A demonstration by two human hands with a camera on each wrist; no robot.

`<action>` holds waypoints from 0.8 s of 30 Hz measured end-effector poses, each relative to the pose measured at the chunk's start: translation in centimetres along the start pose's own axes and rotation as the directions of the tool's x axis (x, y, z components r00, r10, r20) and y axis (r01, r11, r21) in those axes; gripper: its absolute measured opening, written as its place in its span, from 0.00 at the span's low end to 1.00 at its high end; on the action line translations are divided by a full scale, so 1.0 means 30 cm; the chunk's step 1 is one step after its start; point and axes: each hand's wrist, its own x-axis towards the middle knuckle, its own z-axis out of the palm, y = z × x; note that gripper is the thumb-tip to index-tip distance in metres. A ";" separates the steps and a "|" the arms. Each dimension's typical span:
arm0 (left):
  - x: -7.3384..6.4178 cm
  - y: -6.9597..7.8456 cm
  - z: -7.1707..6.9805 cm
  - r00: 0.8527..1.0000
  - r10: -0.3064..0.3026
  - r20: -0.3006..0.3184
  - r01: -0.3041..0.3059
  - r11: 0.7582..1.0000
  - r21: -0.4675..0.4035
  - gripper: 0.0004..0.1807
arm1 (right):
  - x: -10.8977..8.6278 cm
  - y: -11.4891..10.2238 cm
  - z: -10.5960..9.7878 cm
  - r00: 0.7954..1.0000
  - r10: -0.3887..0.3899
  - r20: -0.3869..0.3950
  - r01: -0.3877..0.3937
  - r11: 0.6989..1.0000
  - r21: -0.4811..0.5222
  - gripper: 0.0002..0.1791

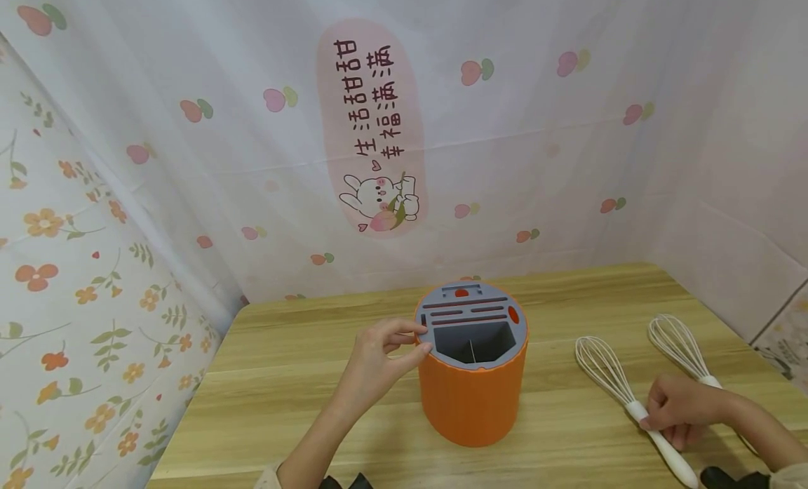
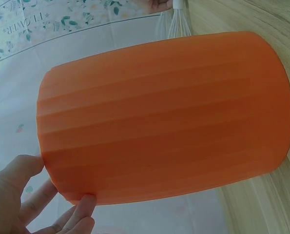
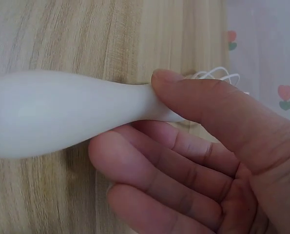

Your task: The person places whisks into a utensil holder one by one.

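An orange cylindrical utensil holder (image 1: 470, 405) stands upright on the table, with a grey slotted insert (image 1: 454, 313) in its top. My left hand (image 1: 379, 352) holds the holder's left rim, thumb and fingertips set apart along the edge. Its orange side (image 2: 164, 117) fills much of the left wrist view. At the right, my right hand (image 1: 684, 408) pinches the handle of a white whisk (image 1: 672, 457) between thumb and curled fingers. That whisk lies slanted, its wire loops pointing away from me. In the right wrist view the thick handle (image 3: 57, 114) shows up close.
A second white whisk (image 1: 678, 342) lies just right of the first, its handle partly behind my right hand. The wooden table (image 1: 284, 384) ends at a printed curtain (image 1: 252, 180) at the back. A floral cloth (image 1: 95, 320) hangs at the left.
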 end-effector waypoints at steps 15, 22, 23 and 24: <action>-0.003 0.004 -0.002 1.000 0.006 -0.006 -0.006 1.000 0.005 0.10 | 0.019 -0.039 -0.010 0.998 -0.046 -0.049 0.040 0.993 -0.114 0.12; -0.002 0.008 -0.002 1.000 -0.008 -0.004 0.008 1.000 0.004 0.10 | 0.033 -0.091 -0.021 0.997 -0.044 -0.068 0.035 0.992 -0.125 0.10; -0.002 0.009 -0.002 1.000 -0.006 -0.003 0.006 1.000 0.004 0.10 | 0.036 -0.099 -0.022 0.997 -0.059 -0.057 0.052 0.992 -0.114 0.10; -0.002 0.009 -0.002 1.000 -0.007 -0.003 0.007 1.000 0.001 0.10 | 0.038 -0.107 -0.023 0.997 -0.061 -0.051 0.055 0.993 -0.102 0.10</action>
